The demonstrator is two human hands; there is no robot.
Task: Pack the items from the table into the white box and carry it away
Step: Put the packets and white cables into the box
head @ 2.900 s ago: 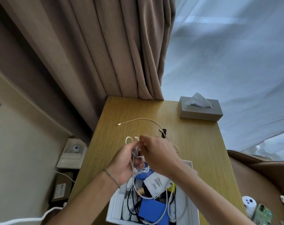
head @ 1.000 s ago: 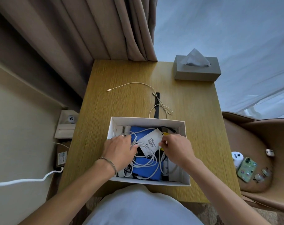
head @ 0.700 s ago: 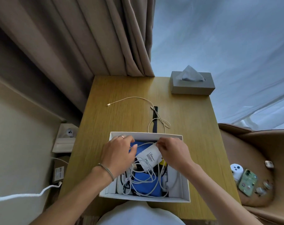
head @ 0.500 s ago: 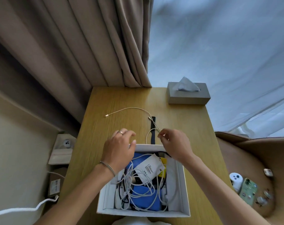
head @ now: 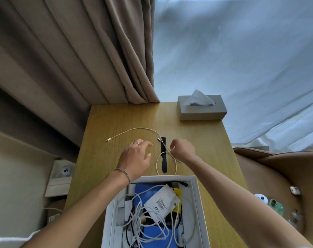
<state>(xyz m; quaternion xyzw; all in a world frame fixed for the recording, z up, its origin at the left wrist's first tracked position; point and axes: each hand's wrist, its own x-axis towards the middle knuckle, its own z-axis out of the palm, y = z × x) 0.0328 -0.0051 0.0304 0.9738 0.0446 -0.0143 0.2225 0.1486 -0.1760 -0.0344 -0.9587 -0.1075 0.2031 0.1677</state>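
Note:
The white box [head: 195, 190] sits at the near edge of the wooden table [head: 114, 122], holding tangled white cables, blue items and a white pouch [head: 161, 203]. Beyond it a beige cable [head: 134, 130] lies curved on the table and loops over a black comb [head: 164, 154]. My right hand [head: 182, 149] pinches the cable's loop just right of the comb. My left hand [head: 136, 156] hovers over the table left of the comb, fingers spread, holding nothing.
A grey tissue box [head: 201, 110] stands at the table's far right corner. Brown curtains [head: 80, 51] hang behind the table. A brown chair [head: 277, 176] on the right holds a green phone [head: 276, 208] and small gadgets. A wall socket [head: 65, 170] is at lower left.
Both hands have left the box and reached forward over the table. My right hand has closed on the beige cable by the comb. The view has tilted up.

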